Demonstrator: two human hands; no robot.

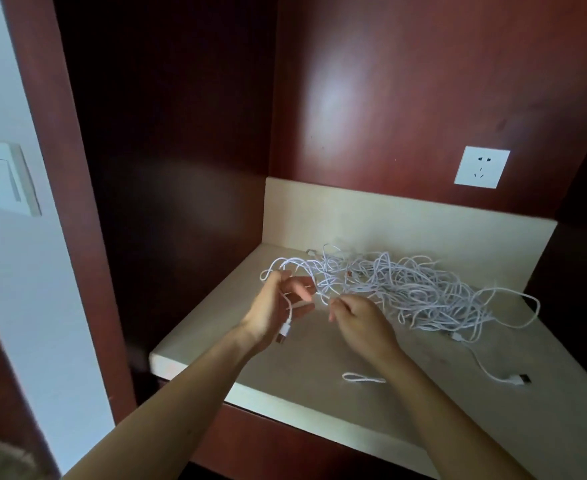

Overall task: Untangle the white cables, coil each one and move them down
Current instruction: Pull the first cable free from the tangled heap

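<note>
left hand (278,306) grips a loose strand, plug (284,332) dangling at its wrist | right hand (357,323) pinches a strand at the pile's near edge | white cables (406,285) sprawl rightward beyond it on the desk (319,393), right hand nearer

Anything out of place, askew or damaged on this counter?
Only the expected mess: the white cables lie in one knotted heap on the counter. The left hand and right hand each hold a strand. One plug trails loose toward the front. No damage shows.
</note>
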